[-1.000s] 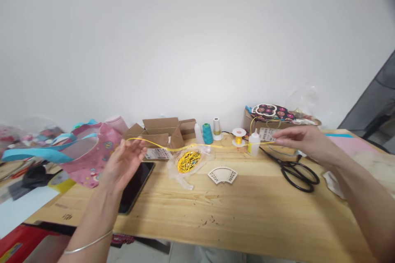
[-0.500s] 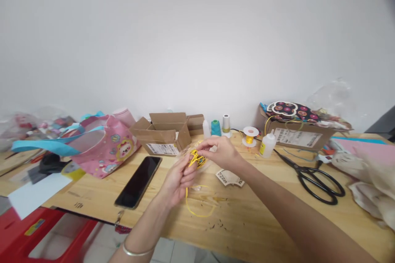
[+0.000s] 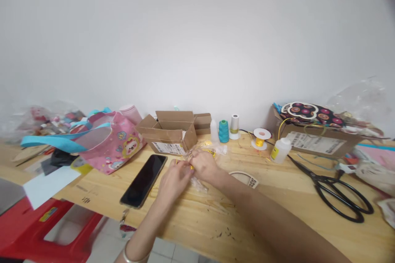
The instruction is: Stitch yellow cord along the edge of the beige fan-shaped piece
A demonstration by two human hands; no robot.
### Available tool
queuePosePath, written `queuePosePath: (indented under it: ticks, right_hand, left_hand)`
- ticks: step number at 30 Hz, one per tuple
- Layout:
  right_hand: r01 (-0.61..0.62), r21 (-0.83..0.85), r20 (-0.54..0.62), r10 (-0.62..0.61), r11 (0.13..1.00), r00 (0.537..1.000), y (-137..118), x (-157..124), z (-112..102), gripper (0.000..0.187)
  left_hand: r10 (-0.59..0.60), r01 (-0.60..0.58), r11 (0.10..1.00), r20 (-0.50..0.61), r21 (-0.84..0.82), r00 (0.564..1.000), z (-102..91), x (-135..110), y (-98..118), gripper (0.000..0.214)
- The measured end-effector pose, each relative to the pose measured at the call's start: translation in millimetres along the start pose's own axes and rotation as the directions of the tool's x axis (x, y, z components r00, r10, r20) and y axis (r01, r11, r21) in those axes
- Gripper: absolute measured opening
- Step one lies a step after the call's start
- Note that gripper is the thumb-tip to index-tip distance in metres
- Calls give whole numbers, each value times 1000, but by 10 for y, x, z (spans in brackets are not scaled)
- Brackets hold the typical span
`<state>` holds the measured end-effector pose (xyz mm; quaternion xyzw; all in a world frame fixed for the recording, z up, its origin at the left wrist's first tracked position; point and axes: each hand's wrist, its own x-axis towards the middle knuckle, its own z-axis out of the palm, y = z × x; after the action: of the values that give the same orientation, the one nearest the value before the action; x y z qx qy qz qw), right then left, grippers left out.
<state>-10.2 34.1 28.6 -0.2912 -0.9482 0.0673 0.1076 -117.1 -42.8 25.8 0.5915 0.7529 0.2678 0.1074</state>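
My left hand [image 3: 174, 178] is closed low over the wooden table, its fingertips pinched at a bit of yellow cord [image 3: 191, 167]. Pressed up against those fingertips, my right hand [image 3: 203, 166] is closed over a crumpled clear plastic bag [image 3: 200, 185], which sticks out below and behind it. More yellow shows inside the bag's far part. What lies under the right fingers is hidden. A pale wooden cut-out piece [image 3: 253, 182] rests on the table, partly covered by my right forearm.
A black phone [image 3: 144, 181] and a pink bag [image 3: 114, 144] lie left. Behind stand an opened carton [image 3: 168, 135], teal thread [image 3: 224, 131], a white spool [image 3: 235, 125] and a yellow cord spool [image 3: 260, 143]. Right are a bottle [image 3: 280, 151], black scissors [image 3: 335, 193] and a filled box [image 3: 317, 143].
The view has swung left. Both hands have lowered and come together; the yellow cord bundle that showed between them is now mostly covered, and the loose cord loop below is no longer clearly visible.
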Motion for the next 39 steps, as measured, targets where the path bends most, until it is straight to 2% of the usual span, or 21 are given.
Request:
queuePosePath:
  ticks: [2,4,6,8,11,14,17,19,24,28,32,36,39]
  right_hand:
    - [-7,-14,11,7,1000,1000,-9,46,5,18]
    - [-18,0,9,18,1000,1000,45,55,22,17]
    - [-42,17,-1,42,999,999,142,36,45,18]
    - [-88,77,-27,90,993,996,252,8,70,21]
    - [-144,245,-79,168,959,983,373,-23,102,23]
    - [-124,315,-141,176,941,974,405,-31,137,24]
    - [-118,314,-192,184,942,964,390,-17,180,27]
    - [-124,295,-178,183,947,967,377,-5,199,26]
    - [-102,271,-142,145,957,979,327,-24,165,22]
    - [-103,205,-132,132,973,982,257,-64,124,15]
    - [-103,128,-118,118,986,986,254,-56,145,21]
    - [-87,226,-127,118,970,985,338,-71,135,13]
    - [-17,325,-165,74,946,984,381,-109,14,14]
  left_hand:
    - [-17,16,993,6,118,1000,51,-1,4,30]
    - [-51,48,987,16,151,999,69,7,-24,34]
    - [-89,78,986,71,150,993,67,17,-84,34]
    - [-94,76,988,130,136,987,62,21,-159,31]
    - [-68,52,993,151,109,986,64,12,-241,30]
    - [-87,77,994,134,77,987,83,5,-240,30]
    - [-26,23,999,90,41,996,108,19,-173,26]
    - [9,-14,998,86,54,996,126,44,-127,23]
    - [7,-16,996,96,90,995,187,134,-116,25]
    - [51,-52,999,77,16,996,246,194,-158,33]
    - [67,-61,995,70,-76,995,270,211,-163,31]
    - [77,-72,981,22,-181,997,238,184,-112,21]
    - [117,-127,967,-59,-220,991,224,184,2,36]
